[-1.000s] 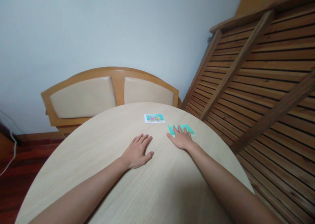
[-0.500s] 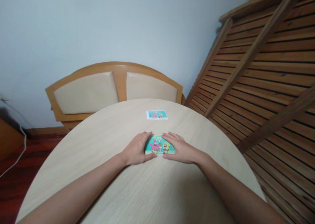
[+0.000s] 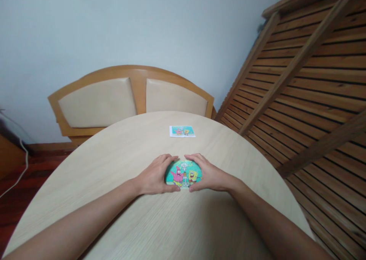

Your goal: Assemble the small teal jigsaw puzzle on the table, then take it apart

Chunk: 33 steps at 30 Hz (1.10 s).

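Note:
A flat turquoise cartoon picture (image 3: 185,173) with pink, pale and yellow figures lies on the table between my hands. My left hand (image 3: 158,175) curves around its left side, fingers at the far edge and thumb at the near edge. On the right side, my right hand (image 3: 210,175) grips it the same way. The outer ends of the picture are hidden by my palms. Whether it is one card or joined jigsaw pieces, I cannot tell. Beyond my hands lies a small white-bordered sheet (image 3: 182,131) with a similar cartoon print.
The round, pale wooden table (image 3: 148,222) fills the foreground. A wooden headboard with cream padded panels (image 3: 98,103) stands behind it, against the wall. Slatted wooden panels (image 3: 294,88) lean at the right. A white cable (image 3: 26,164) hangs at the left.
My hands and the cartoon picture have moved slightly closer to me, and more of the picture shows between them. The white-bordered sheet stays in place while the view has shifted a little.

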Tool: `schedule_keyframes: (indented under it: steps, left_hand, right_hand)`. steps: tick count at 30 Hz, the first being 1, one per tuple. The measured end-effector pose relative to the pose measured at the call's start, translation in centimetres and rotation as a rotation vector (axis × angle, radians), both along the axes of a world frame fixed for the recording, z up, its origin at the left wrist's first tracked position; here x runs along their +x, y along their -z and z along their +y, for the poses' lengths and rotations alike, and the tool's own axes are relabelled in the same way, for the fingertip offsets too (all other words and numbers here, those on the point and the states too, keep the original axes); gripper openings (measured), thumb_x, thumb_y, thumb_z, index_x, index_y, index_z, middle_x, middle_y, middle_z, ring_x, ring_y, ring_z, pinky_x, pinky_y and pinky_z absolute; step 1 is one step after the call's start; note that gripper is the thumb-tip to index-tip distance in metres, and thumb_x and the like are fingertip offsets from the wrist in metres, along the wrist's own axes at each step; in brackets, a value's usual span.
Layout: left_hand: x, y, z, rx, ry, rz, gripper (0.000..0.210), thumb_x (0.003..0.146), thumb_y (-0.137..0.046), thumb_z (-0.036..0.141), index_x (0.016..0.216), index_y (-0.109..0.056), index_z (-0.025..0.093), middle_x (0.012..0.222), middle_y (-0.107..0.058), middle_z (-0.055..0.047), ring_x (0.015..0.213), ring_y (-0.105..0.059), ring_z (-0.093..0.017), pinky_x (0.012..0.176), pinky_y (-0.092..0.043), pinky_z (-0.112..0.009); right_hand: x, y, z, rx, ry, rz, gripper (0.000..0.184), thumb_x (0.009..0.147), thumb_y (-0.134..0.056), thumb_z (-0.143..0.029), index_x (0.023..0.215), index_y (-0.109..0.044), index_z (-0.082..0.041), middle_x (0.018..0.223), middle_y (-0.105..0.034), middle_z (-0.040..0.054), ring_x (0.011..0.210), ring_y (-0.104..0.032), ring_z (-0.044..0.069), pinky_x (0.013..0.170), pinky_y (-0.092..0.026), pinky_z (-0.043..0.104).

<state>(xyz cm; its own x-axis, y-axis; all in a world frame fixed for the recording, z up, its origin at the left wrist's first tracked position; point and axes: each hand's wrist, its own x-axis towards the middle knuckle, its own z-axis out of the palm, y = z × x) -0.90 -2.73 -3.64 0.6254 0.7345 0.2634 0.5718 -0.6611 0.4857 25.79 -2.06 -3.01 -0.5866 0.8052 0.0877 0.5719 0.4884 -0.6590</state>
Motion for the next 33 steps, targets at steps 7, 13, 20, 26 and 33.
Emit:
schedule_keyframes:
  steps: [7, 13, 20, 26, 33]
  left_hand:
    - [0.0, -0.3, -0.2, -0.027, 0.011, -0.002, 0.092, 0.067, -0.082, 0.054, 0.143, -0.040, 0.021, 0.135, -0.050, -0.016, 0.122, -0.053, -0.034, 0.107, -0.043, -0.051]
    - [0.0, -0.6, -0.3, -0.045, 0.017, -0.030, 0.093, 0.067, -0.083, 0.052, 0.144, -0.039, 0.022, 0.133, -0.052, -0.015, 0.120, -0.054, -0.033, 0.106, -0.045, -0.050]
    - [-0.1, -0.2, -0.2, 0.009, 0.061, -0.080, 0.094, 0.069, -0.083, 0.053, 0.145, -0.038, 0.021, 0.143, -0.048, -0.016, 0.130, -0.049, -0.035, 0.110, -0.041, -0.051]
    - [0.3, -0.7, -0.4, 0.033, 0.048, -0.071, 0.081, 0.073, -0.081, 0.049, 0.140, -0.046, 0.019, 0.136, -0.057, -0.015, 0.123, -0.053, -0.034, 0.106, -0.042, -0.051]
    - [2.0, -0.8, -1.6, 0.043, 0.085, -0.153, 0.037, 0.088, -0.070, 0.042, 0.116, -0.065, 0.018, 0.126, -0.062, -0.013, 0.122, -0.052, -0.029, 0.108, -0.039, -0.045]
  right_hand:
    - [-1.1, 0.0, 0.0, -0.002, 0.098, 0.215, 0.061, 0.076, -0.078, -0.034, 0.132, -0.058, -0.019, 0.130, -0.060, 0.0113, 0.121, -0.058, 0.026, 0.107, -0.046, 0.042]
    - [-1.9, 0.3, 0.3, -0.029, 0.223, 0.339, 0.034, 0.085, -0.059, -0.022, 0.119, -0.065, -0.020, 0.114, -0.071, 0.0091, 0.102, -0.067, 0.022, 0.099, -0.052, 0.043]
    - [-2.2, 0.3, 0.1, -0.153, 0.205, 0.539, 0.036, 0.085, -0.063, -0.027, 0.120, -0.064, -0.019, 0.115, -0.069, 0.0099, 0.101, -0.065, 0.020, 0.086, -0.058, 0.036]
    - [-2.6, -0.3, -0.5, -0.165, 0.200, 0.624, 0.035, 0.083, -0.070, -0.032, 0.117, -0.066, -0.021, 0.114, -0.067, 0.0093, 0.099, -0.062, 0.019, 0.084, -0.058, 0.035]
    - [-3.1, -1.6, -1.6, -0.119, 0.151, 0.646, 0.031, 0.086, -0.068, -0.029, 0.115, -0.067, -0.021, 0.113, -0.068, 0.0082, 0.097, -0.064, 0.017, 0.085, -0.057, 0.033]
